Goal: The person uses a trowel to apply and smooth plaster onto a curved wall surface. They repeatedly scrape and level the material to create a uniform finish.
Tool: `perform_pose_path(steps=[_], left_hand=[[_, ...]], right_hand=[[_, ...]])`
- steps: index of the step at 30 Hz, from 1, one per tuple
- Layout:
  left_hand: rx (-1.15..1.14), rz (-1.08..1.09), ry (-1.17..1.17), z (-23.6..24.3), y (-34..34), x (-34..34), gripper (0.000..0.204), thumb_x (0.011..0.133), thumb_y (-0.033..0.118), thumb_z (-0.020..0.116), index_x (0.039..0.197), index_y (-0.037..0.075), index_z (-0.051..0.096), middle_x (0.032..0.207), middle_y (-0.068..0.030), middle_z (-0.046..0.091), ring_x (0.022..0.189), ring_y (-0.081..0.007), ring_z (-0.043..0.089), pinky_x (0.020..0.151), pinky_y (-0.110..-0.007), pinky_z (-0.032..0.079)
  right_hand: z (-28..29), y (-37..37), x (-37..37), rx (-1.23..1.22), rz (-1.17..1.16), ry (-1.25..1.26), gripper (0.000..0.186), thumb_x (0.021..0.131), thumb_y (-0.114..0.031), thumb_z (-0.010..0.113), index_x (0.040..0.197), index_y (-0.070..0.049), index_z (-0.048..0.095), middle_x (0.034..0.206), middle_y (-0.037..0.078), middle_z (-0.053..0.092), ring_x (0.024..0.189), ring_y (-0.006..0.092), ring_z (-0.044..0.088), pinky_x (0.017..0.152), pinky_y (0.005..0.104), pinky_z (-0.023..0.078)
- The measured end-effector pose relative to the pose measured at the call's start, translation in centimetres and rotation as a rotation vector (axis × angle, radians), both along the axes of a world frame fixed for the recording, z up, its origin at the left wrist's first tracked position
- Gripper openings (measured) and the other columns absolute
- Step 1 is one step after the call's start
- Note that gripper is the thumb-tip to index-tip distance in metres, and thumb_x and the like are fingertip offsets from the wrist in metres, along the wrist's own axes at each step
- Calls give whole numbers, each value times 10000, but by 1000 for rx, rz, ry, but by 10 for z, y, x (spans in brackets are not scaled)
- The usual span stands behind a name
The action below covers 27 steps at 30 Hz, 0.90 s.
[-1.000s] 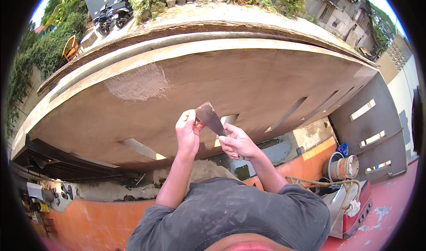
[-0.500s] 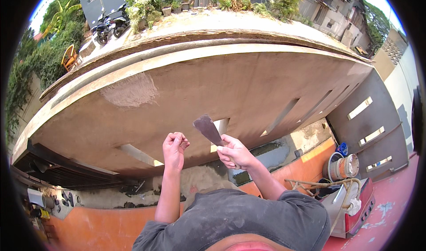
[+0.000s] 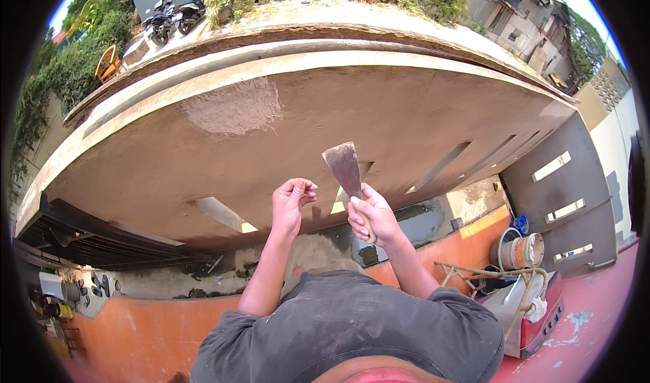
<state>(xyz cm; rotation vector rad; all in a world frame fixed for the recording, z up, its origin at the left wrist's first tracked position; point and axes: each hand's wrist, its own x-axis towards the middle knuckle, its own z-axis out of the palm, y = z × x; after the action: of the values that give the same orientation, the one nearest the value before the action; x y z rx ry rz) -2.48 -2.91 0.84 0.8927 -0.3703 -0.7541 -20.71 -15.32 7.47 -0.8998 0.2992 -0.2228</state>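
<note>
Well right of scraper (image 3: pixel 350 178), buckets (image 3: pixel 518 254)

**Earthy browns beside orange and pink**

The scraper (image 3: pixel 351 183) has a dark grey-brown blade (image 3: pixel 345 164) with paler mottling along its edge and a tan handle (image 3: pixel 369 228). The wall (image 3: pixel 379 119) is dusty brown, marked by a lighter, streaky pinkish-beige patch (image 3: pixel 233 107). The shirt (image 3: pixel 352 322) is faded charcoal with pale smudges. The broad band (image 3: pixel 149 329) is orange, the floor (image 3: pixel 596 302) pink with whitish blotches, the chair (image 3: pixel 107 65) orange-brown.
</note>
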Motion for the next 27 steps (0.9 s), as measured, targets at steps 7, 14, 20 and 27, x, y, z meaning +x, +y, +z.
perform_pose_path(steps=[7, 14, 20, 27], left_hand=[[77, -50, -183, -4, 16, 22, 217, 1016, 189, 668, 878, 22, 653, 894, -52, 682, 810, -102, 664, 758, -277, 583], [-74, -473, -193, -14, 26, 27, 308, 999, 302, 691, 1115, 31, 604, 1095, -54, 648, 1031, -145, 642, 873, -318, 557], [148, -638, -422, 12, 39, 3, 509, 909, 126, 735, 1338, -25, 505, 1151, -94, 642, 1022, -136, 638, 904, -302, 545], [180, -213, -488, -21, 32, 17, 480, 975, 159, 638, 1389, -34, 491, 1185, -129, 649, 1096, -177, 628, 914, -345, 516]], right_hand=[[-7, 33, 31, -41, -53, -25, 169, 1094, -168, 462, 1257, -136, 434, 650, 29, 444, 410, 95, 405, 352, 237, 372], [-33, 54, 58, -466, -440, -66, 126, 1066, -149, 544, 1043, -28, 566, 852, 21, 542, 727, 87, 540, 646, 238, 456], [-18, 51, 89, -786, -479, -87, 241, 982, -90, 649, 793, 27, 556, 829, 13, 484, 773, 101, 444, 704, 272, 386], [11, 71, 133, -1322, -891, -155, 511, 815, -63, 793, 1282, 31, 607, 1197, 142, 484, 1099, 254, 495, 940, 373, 451]])
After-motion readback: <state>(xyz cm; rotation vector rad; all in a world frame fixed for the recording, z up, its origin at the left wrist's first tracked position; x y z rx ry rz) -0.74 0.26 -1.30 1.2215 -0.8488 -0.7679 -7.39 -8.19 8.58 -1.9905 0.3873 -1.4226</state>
